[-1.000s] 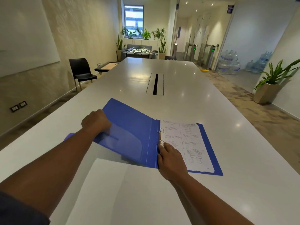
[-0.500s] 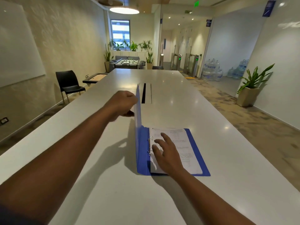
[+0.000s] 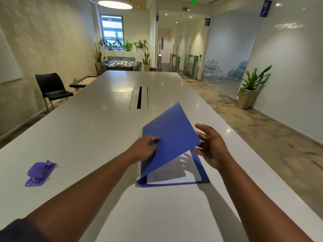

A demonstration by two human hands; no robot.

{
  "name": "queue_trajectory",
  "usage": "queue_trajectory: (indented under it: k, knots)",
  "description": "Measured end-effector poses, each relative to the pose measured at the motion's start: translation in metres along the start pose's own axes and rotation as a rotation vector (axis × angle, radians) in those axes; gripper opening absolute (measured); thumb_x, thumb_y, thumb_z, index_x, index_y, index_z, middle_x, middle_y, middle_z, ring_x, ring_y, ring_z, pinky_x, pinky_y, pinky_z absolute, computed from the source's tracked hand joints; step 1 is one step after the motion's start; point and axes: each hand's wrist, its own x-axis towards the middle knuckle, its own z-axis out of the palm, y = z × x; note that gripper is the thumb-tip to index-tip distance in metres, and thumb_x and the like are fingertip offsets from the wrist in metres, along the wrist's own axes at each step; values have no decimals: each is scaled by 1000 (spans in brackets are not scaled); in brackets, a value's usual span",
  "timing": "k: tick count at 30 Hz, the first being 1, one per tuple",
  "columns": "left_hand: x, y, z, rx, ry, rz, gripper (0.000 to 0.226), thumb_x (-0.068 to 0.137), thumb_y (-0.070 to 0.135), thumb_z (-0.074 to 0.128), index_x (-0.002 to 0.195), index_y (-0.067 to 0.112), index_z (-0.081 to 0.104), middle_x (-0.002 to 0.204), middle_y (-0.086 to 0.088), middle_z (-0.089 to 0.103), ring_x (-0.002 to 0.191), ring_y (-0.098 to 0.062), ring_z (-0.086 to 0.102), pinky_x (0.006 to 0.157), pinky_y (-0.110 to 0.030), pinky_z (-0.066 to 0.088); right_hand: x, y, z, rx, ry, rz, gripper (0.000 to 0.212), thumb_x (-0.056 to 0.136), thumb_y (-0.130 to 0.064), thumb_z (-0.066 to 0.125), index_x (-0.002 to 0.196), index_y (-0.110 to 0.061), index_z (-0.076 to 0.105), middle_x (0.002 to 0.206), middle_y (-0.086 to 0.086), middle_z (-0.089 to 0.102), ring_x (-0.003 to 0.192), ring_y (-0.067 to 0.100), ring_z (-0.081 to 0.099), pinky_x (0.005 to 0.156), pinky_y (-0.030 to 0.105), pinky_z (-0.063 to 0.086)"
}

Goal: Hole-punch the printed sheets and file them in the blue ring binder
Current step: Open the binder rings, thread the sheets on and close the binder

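cover (image 3: 172, 137) hides sheets (image 3: 174, 173) (partly)

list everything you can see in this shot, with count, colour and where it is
binder: 1, blue, on the table ahead, cover half lowered over the sheets
printed sheets: a stack, white, inside the binder under the cover
hole punch: 1, purple, on the table at near left
table: 1, white, long, runs down the room
chair: 1, black, by the left wall
potted plant: 1, green in a beige pot, on the floor at right
water bottles: several, clear blue, stacked at far right
football table: 1, dark, far end under the window
left hand: 1, grip on the cover's left edge
right hand: 1, fingers spread, at the cover's right corner
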Motion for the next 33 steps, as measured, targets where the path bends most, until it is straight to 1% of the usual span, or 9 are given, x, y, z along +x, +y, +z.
queue_trajectory:
  k: [3, 9, 13, 15, 20, 24, 27, 30, 33]
  knots:
    - [8, -26, 22, 139, 12, -77, 47, 102, 35, 58, 144, 14, 56, 147, -7, 56, 135, -29, 52, 111, -40, 43, 8, 1, -22, -121, 85, 72, 26, 96, -35, 64, 106, -12, 71, 101, 8, 74, 76, 26, 63, 65, 35, 47]
    - [15, -52, 52, 74, 98, -397, 118, 64, 81, 74, 157, 24, 30, 161, -10, 28, 147, -36, 33, 114, -52, 40, 28, 35, -58, -661, 240, 105, 34, 90, -36, 77, 104, -6, 70, 107, 6, 70, 93, 22, 65, 86, 39, 52]
    - [20, -59, 62, -83, 153, -452, 115, 45, 77, 85, 135, 20, 42, 132, -3, 57, 122, -31, 58, 98, -47, 53, 29, 64, -61, -925, 192, 106, 49, 82, -48, 81, 75, -8, 52, 74, 6, 50, 69, 24, 47, 66, 35, 37]
    - [21, -56, 62, -218, 161, -501, 114, 38, 72, 88, 128, 21, 43, 125, 1, 59, 115, -30, 61, 94, -47, 57, 30, 74, -59, -1054, 194, 107, 50, 78, -54, 81, 79, -10, 57, 76, 3, 59, 71, 24, 57, 66, 36, 44]
    - [31, -43, 50, -796, 179, -615, 61, 74, 11, 92, 117, -1, 50, 101, -16, 70, 80, -33, 74, 59, -38, 61, 29, 77, -49, -1275, 198, 95, 54, 74, -54, 84, 102, -14, 62, 97, -1, 66, 89, 23, 65, 82, 41, 57]
    - [32, -50, 39, -942, 68, -653, 39, 84, 16, 84, 115, 4, 63, 99, -21, 78, 85, -41, 76, 80, -53, 62, 28, 79, -48, -1199, 187, 124, 57, 70, -49, 89, 107, -17, 60, 103, -3, 64, 94, 23, 65, 88, 43, 58]
    - [27, -55, 35, -991, 47, -595, 29, 89, 12, 78, 114, 7, 64, 100, -21, 78, 84, -40, 76, 74, -50, 63, 27, 77, -48, -1024, 152, 157, 60, 71, -42, 92, 112, -18, 54, 104, -6, 61, 95, 21, 64, 85, 39, 57]
    - [23, -66, 24, -1040, 51, -514, 49, 84, 13, 82, 127, 7, 59, 112, -24, 75, 96, -45, 74, 79, -57, 62, 26, 76, -38, -832, 158, 137, 78, 77, -40, 89, 137, -10, 48, 116, -3, 57, 105, 26, 62, 84, 35, 50]
    - [19, -80, 10, -1052, 61, -457, 74, 72, 19, 89, 136, 7, 55, 122, -26, 71, 108, -51, 69, 93, -67, 54, 32, 78, -23, -646, 138, 117, 60, 83, -42, 83, 122, -8, 54, 120, 1, 67, 100, 25, 71, 82, 39, 58]
